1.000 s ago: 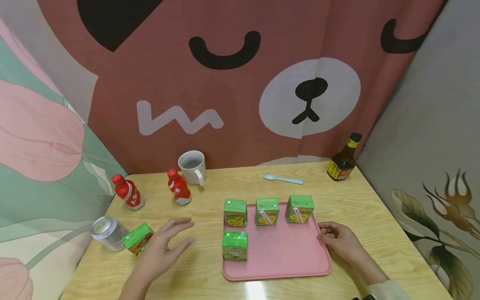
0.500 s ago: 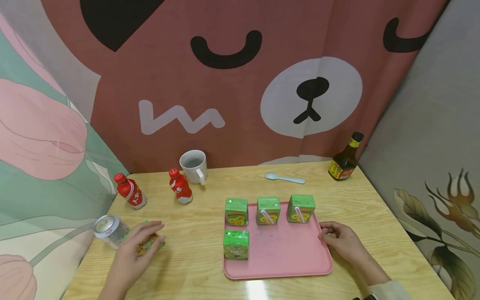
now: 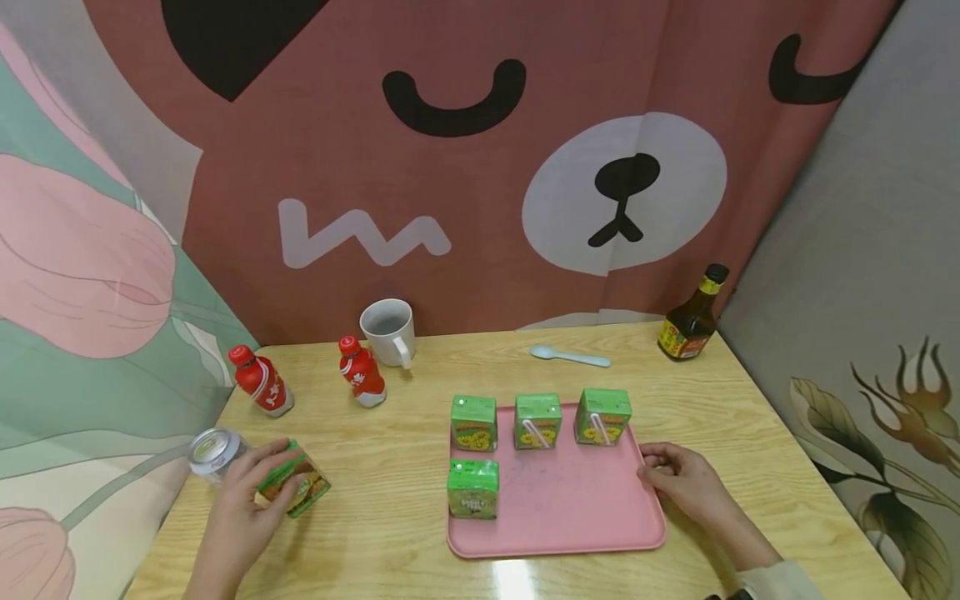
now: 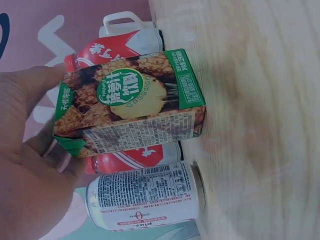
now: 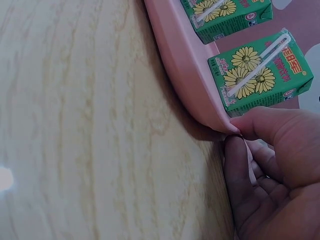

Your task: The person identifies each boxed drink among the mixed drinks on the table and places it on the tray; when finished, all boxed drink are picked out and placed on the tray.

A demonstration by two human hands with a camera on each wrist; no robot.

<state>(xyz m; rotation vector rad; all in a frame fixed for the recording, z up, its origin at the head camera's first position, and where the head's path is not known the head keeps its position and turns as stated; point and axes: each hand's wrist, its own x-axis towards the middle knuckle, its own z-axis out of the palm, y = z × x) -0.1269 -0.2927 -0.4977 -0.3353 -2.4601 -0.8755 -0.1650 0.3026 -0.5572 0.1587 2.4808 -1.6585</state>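
Observation:
My left hand (image 3: pixel 243 500) holds a green-topped juice box (image 3: pixel 296 483) between thumb and fingers, at the left of the table. Pineapples are printed on this juice box (image 4: pixel 125 102) in the left wrist view, and its bottom end is close to the tabletop. Whether it touches the wood I cannot tell. My right hand (image 3: pixel 682 483) pinches the right rim of a pink tray (image 3: pixel 570 517); thumb and fingers meet on the rim in the right wrist view. On the tray stand several green juice boxes, including a front-left one (image 3: pixel 473 490) and a back-right one (image 5: pixel 260 72).
A silver can (image 3: pixel 215 454) stands just left of my left hand. Behind are two red bottles, one far left (image 3: pixel 261 382) and one nearer (image 3: pixel 362 372) a white mug (image 3: pixel 388 333). A pale blue spoon (image 3: pixel 570 357) and a dark sauce bottle (image 3: pixel 688 321) lie beyond the tray.
My left hand has moved left and closed around the pineapple juice box, which has shifted slightly right, away from the can. My right hand keeps its place on the tray rim.

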